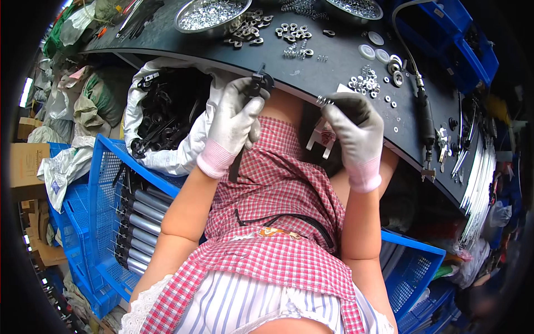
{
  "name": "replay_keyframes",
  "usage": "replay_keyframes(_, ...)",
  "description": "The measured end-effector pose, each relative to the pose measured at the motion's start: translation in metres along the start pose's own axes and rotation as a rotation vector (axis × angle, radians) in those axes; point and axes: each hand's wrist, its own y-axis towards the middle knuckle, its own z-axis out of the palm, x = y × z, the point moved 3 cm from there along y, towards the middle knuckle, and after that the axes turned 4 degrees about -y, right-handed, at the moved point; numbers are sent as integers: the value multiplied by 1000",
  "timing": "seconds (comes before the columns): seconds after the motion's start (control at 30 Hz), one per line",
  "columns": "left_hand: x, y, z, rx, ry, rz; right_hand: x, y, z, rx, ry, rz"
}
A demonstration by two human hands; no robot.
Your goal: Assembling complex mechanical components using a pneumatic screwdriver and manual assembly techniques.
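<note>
Left hand [233, 119] grips a black part [259, 83] — at its 1 o'clock; right hand [356, 125] pinches a small spring [324, 101] — at 10 o'clock.

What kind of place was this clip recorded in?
Most likely a small assembly workshop. The dark workbench carries metal bowls of small hardware and loose washers, blue crates hold metal tubes, and both gloved hands, left hand and right hand, hold small parts.

two gloved hands [233, 125], two metal bowls [211, 14], three white discs [367, 52], one power screwdriver [425, 117]
</note>
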Motion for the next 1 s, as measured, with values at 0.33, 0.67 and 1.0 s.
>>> replay_keyframes(0.33, 3, -16, 44, 275, 82, -10, -11, -21, 27, 31, 132, -63)
replay_keyframes(0.67, -4, -20, 42, 120, 658, 516, -15, -28, 31, -78, 105, -145)
replay_keyframes(1.0, -12, -12, 55, 208, 713, 639, -25, -20, 19, -16, 411, 103)
